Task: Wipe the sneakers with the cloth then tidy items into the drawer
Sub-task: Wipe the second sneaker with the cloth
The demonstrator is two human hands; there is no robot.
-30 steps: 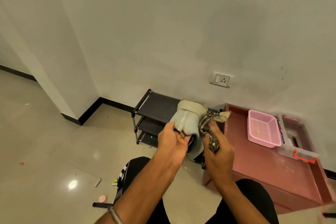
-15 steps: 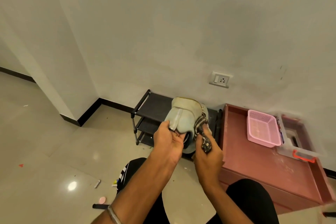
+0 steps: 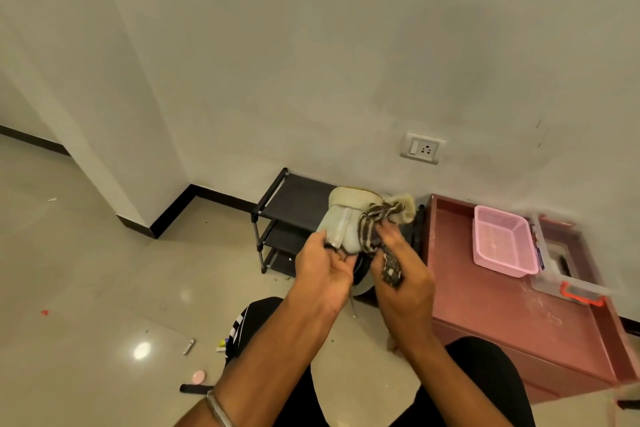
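the left hand (image 3: 323,265) grips the pale sneaker (image 3: 341,218) by its heel, fingers curled closed on it, in front of the black shoe rack (image 3: 287,215). at its 3 o'clock the right hand (image 3: 403,265) clutches the striped cloth (image 3: 375,224) against the shoe.

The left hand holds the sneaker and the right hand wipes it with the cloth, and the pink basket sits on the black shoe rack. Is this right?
Not quite. In the head view the pink basket sits on the red cabinet, not the black shoe rack. The left hand, sneaker, right hand and cloth are as stated.
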